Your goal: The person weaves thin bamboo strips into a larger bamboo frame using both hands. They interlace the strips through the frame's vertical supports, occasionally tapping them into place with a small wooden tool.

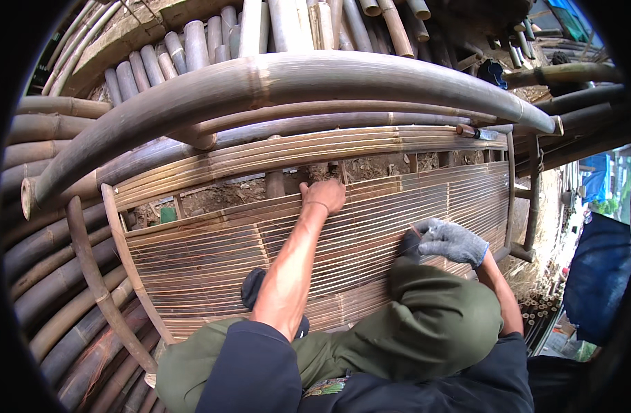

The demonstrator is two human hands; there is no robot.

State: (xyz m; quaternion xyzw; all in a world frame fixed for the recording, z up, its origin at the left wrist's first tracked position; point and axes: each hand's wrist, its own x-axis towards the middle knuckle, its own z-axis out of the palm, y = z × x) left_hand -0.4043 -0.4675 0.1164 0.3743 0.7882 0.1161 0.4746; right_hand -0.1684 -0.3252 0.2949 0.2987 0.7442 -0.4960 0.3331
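A slatted bamboo bench [370,227] lies before me, its narrow strips running left to right. My left hand [324,197] is bare, its fingers curled over the far edge of the slats beside a short crosspiece. A gap showing the ground separates these slats from a back band of bamboo strips [288,155]. My right hand [453,242] wears a grey glove and is closed near my raised knee, above the slats. A thin reddish strip [416,231] sticks out at its fingertips; its other end is hidden.
A thick bamboo pole [315,79] arches across the far side. A tool with a wooden handle [466,131] lies on the back strips. Bamboo poles [47,268] are stacked at left, with cut lengths [195,45] behind. Thin reddish strands [191,230] lie on the slats. A blue tarp [598,275] hangs at right.
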